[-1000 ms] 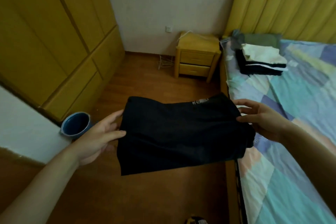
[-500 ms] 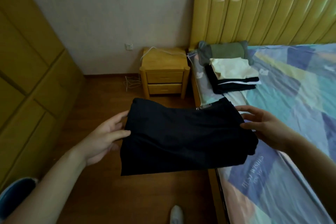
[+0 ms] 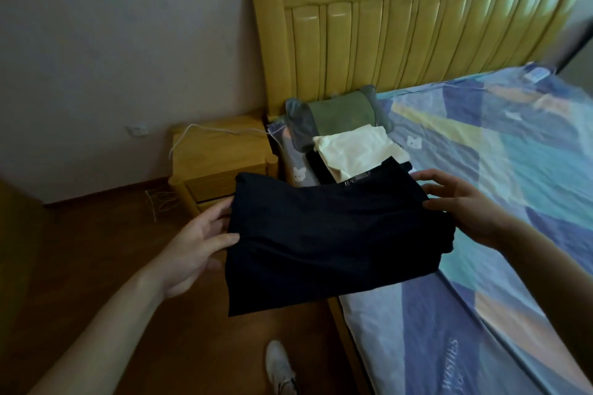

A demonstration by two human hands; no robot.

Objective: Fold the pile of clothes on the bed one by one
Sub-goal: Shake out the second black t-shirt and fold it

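The folded black garment [image 3: 333, 240] is held level in the air over the near edge of the bed [image 3: 481, 314], between the two hands and just short of the stack of folded clothes [image 3: 353, 151] by the headboard [image 3: 417, 26]. The left hand [image 3: 195, 253] pinches the garment's left edge, thumb on top and fingers beneath. The right hand [image 3: 462, 202] supports the right edge, thumb on the cloth; its fingers appear spread above the fabric, though how firmly it grips cannot be told from this angle. The step in hand is judged to be placement on the stack. Keep both edges at equal height so the layers do not slide apart. Carry the garment forward over the cream item [image 3: 356, 147], align its edges with the stack below, lower it flat, then withdraw both hands sideways without dragging the top fold.
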